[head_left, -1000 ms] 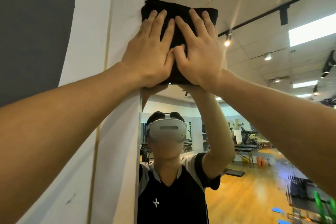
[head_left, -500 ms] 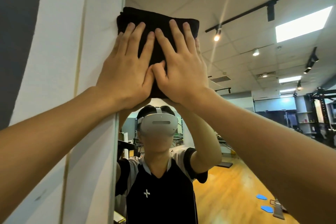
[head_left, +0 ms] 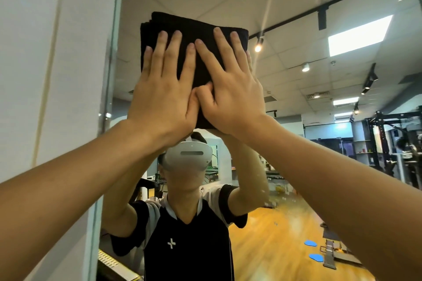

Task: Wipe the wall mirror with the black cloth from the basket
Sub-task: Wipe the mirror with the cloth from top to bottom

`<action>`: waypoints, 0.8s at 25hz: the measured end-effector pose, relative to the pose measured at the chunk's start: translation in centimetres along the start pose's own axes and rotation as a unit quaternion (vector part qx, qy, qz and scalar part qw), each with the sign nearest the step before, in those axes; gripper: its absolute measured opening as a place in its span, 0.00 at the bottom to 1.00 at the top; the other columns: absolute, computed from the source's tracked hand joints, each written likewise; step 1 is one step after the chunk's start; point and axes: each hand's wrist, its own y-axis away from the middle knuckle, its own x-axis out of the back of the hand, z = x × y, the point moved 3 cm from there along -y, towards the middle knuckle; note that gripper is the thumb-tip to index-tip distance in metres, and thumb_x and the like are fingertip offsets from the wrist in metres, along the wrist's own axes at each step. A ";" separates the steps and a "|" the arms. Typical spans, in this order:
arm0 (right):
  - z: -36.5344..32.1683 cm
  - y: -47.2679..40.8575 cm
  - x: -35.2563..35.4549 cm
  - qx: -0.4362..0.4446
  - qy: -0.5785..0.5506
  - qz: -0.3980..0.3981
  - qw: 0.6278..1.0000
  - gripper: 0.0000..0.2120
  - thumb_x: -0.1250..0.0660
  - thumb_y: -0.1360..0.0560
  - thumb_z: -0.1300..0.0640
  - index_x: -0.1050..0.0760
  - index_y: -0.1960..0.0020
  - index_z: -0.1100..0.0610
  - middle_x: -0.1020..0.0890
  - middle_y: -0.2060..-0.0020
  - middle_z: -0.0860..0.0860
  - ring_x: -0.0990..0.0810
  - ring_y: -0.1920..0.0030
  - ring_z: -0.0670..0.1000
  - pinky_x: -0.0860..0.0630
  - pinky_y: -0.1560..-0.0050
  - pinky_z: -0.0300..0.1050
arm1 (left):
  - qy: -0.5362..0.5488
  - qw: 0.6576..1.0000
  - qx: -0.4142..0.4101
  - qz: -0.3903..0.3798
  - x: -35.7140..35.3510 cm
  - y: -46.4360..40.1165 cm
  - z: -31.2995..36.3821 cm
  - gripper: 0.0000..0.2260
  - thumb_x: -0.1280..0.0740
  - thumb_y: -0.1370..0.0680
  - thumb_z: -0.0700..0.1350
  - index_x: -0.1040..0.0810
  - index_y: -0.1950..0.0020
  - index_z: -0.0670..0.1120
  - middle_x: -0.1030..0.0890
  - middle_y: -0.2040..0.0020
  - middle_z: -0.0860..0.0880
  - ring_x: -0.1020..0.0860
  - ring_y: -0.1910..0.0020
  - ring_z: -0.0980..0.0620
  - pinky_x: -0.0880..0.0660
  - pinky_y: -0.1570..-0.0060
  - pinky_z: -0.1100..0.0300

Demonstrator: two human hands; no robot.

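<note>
On glass, upper part of mirror (head_left: 285, 18): folded black cloth (head_left: 196, 29), pinned flat under both palms. Left hand (head_left: 163, 96) spread, fingers (head_left: 175, 52) splayed and pointing up, palm pressing lower left of cloth. Right hand (head_left: 230, 96) same, flat and splayed, fingers angled up and slightly left, thumb tucked against left thumb at cloth's middle. No pinch, no curl around the fabric; flat press only. Hands side by side, touching at thumbs. Top edge and upper corners of cloth sticking out above fingertips, bottom edge peeking below the heels of the hands. Both forearms bare, raised high, converging from lower corners of frame toward cloth. Wrists roughly straight. Cloth clear of mirror's left edge, white wall (head_left: 45, 75) just beyond it. Reflection below hands: person in black-and-grey shirt (head_left: 182, 235), arms up, white headset (head_left: 188, 155).
</note>
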 end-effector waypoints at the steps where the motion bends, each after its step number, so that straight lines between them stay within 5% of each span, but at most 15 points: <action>1: 0.9 0.3 0.3 0.002 0.003 0.001 1.000 0.34 0.44 0.23 0.47 0.41 0.17 0.49 0.45 0.16 0.54 0.53 0.16 0.58 0.48 0.18 0.63 | 0.004 1.000 0.000 0.006 -0.3 -0.2 0.9 0.33 0.52 0.18 0.55 0.49 0.16 0.42 0.51 0.17 0.38 0.55 0.17 0.38 0.54 0.19 0.39; 6: 5.4 1.6 2.2 0.006 0.016 -0.013 1.000 0.33 0.44 0.22 0.47 0.42 0.17 0.49 0.46 0.16 0.53 0.55 0.16 0.57 0.53 0.17 0.61 | 0.006 1.000 -0.005 0.027 -1.7 -1.4 5.7 0.32 0.52 0.17 0.55 0.49 0.17 0.41 0.50 0.17 0.37 0.54 0.17 0.37 0.53 0.19 0.39; 20: 24.1 6.2 10.3 0.002 0.023 -0.013 1.000 0.33 0.42 0.21 0.48 0.42 0.17 0.48 0.46 0.16 0.52 0.54 0.16 0.56 0.43 0.19 0.64 | 0.009 1.000 -0.009 0.027 -6.9 -8.0 24.8 0.32 0.53 0.17 0.56 0.48 0.17 0.41 0.49 0.17 0.36 0.54 0.17 0.37 0.53 0.19 0.38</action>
